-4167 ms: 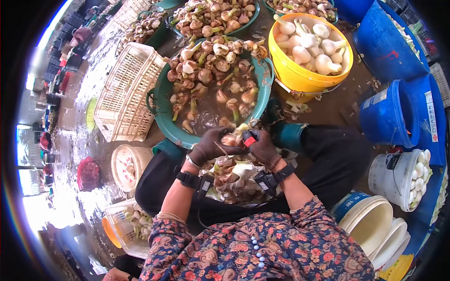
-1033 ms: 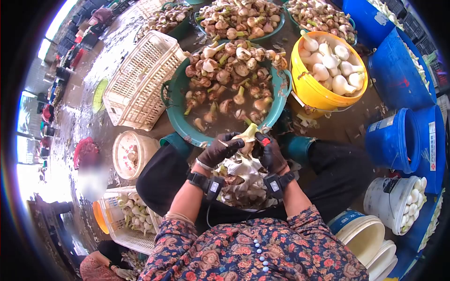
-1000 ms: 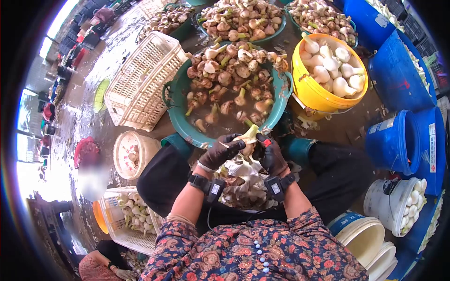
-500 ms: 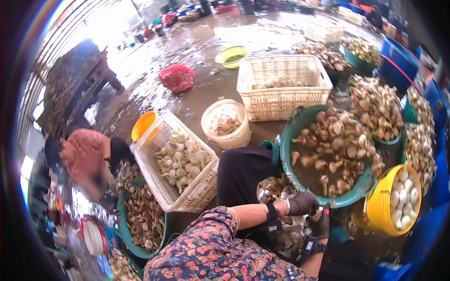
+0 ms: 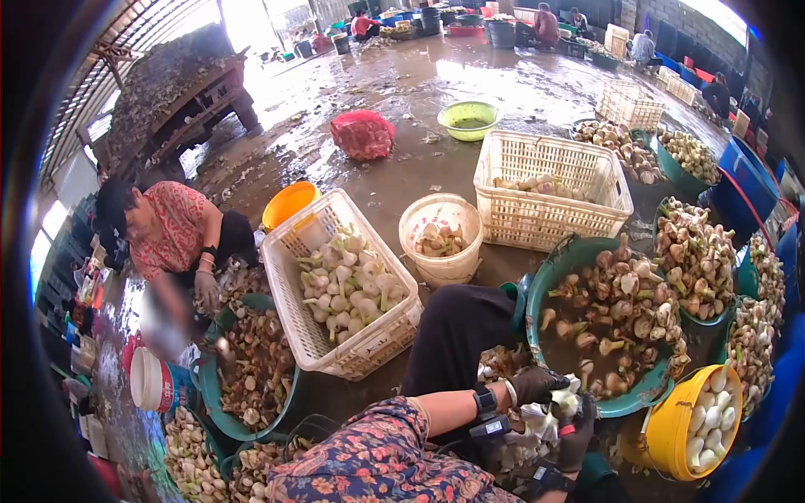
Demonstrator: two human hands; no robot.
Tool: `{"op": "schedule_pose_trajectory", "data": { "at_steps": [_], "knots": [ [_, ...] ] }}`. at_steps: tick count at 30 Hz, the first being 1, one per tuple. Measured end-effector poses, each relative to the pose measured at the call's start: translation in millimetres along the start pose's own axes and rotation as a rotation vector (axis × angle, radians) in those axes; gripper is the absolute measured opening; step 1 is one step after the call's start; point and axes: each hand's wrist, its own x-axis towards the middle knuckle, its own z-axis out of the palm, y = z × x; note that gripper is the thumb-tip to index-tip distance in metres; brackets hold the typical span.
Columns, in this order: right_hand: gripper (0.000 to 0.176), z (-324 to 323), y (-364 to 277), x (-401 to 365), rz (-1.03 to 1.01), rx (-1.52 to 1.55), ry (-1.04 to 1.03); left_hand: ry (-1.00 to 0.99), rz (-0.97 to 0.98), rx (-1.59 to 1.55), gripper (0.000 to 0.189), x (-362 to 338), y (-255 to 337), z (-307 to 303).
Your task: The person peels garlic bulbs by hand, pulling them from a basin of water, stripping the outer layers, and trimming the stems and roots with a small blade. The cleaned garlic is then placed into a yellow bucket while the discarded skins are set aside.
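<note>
My left hand (image 5: 537, 386), in a dark glove, closes its fingers on a pale garlic bulb (image 5: 567, 401). Close on its right, my right hand (image 5: 575, 438), also dark-gloved, is closed round the lower side of the same bulb, with something red at its fingers. Pale peelings (image 5: 527, 432) lie beneath both hands. Just beyond them stands a green tub (image 5: 543, 289) of unpeeled garlic in brown water. At the right is a yellow bucket (image 5: 671, 432) holding smooth white bulbs.
A white crate (image 5: 335, 362) of trimmed garlic stands left of my knee, beside a white bucket (image 5: 444, 267). Another crate (image 5: 545, 225) is behind. At the left a co-worker (image 5: 178, 222) sits at a green tub (image 5: 220, 411). More garlic heaps are at the right.
The view has shifted, so the surroundings appear lower and farther right. Pale garlic now shows more clearly between my hands, and the co-worker's head and arms have moved.
</note>
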Motion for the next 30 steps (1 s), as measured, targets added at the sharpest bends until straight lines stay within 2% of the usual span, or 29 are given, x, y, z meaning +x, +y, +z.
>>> {"op": "schedule_pose_trajectory", "data": {
  "at_steps": [1,2,3,4,5,6,7,8,9,10,11,12,13,14,16,17,18,20,21,22,24,26,27,28,29,30],
  "knots": [
    [0.037,4,-6,2,-0.211,-0.417,-0.089,-0.072,0.246,0.441,0.022,26,-18,-25],
    [0.033,10,-14,-2,-0.403,-0.839,-0.171,-0.154,0.481,0.875,0.018,17,-13,-18],
    [0.022,17,-21,-2,-0.404,-0.803,-0.127,-0.077,0.59,0.862,0.013,10,-10,-9],
    [0.02,13,-14,-2,-0.326,-0.745,-0.052,-0.131,0.452,0.593,0.013,-15,10,8],
    [0.019,10,-4,-2,-0.135,-0.438,0.052,-0.093,0.313,0.486,0.014,-6,8,6],
    [0.017,7,2,-1,-0.015,-0.218,0.167,0.025,0.101,0.218,0.016,-30,36,34],
    [0.017,3,4,-2,0.22,0.109,0.304,-0.048,0.196,0.176,0.02,-32,41,37],
    [0.018,2,8,1,0.268,0.367,0.353,-0.033,0.228,0.27,0.021,-36,47,42],
    [0.02,-16,41,3,0.432,0.554,0.447,-0.05,0.197,0.402,0.02,-34,46,37],
    [0.021,-19,41,2,0.453,0.394,0.507,-0.074,0.151,0.502,0.017,-42,55,50],
    [0.031,-37,69,2,0.345,0.388,0.446,-0.116,0.124,0.498,0.015,-44,55,53],
    [0.031,-34,62,-1,0.349,0.43,0.45,-0.145,0.103,0.495,0.013,-49,54,53],
    [0.032,-34,46,-7,0.16,0.226,0.308,-0.158,0.102,0.478,0.012,-59,57,56],
    [0.035,-47,88,-7,0.129,0.22,0.377,-0.164,0.128,0.472,0.01,-65,63,54],
    [0.036,-57,71,-3,0.428,0.909,0.392,-0.129,0.4,0.459,0.011,-71,62,37],
    [0.036,-54,61,0,0.423,0.913,0.404,-0.222,0.276,0.453,0.014,-75,82,45],
    [0.035,-48,53,3,0.387,0.885,0.455,-0.512,0.131,0.305,0.015,-68,94,39],
    [0.034,-43,45,5,0.356,0.858,0.498,-0.624,-0.305,0.797,0.022,-54,117,45],
    [0.032,-41,43,7,0.383,0.908,0.478,-0.704,-0.229,1.013,0.035,-41,104,49],
    [0.03,-38,41,11,0.409,0.959,0.453,-0.667,-0.171,1.321,0.04,-26,95,37],
    [0.031,-45,54,13,0.446,0.927,0.448,-0.333,-0.183,2.01,0.047,2,89,44],
    [0.037,-50,41,20,0.298,0.814,0.569,-0.017,0.003,1.705,0.045,53,75,-2],
    [0.04,-56,10,25,0.239,1.003,0.566,0.11,-0.007,1.783,0.049,76,74,-14],
    [0.043,-58,-39,24,0.182,1.017,0.589,0.239,-0.02,1.855,0.052,96,75,-24],
    [0.05,-81,-43,21,-0.109,1.119,0.115,0.247,-0.021,1.85,0.052,113,78,-32],
    [0.05,-88,-38,21,-0.105,1.117,0.111,0.314,-0.057,1.944,0.061,130,82,-40]
  ]
}}
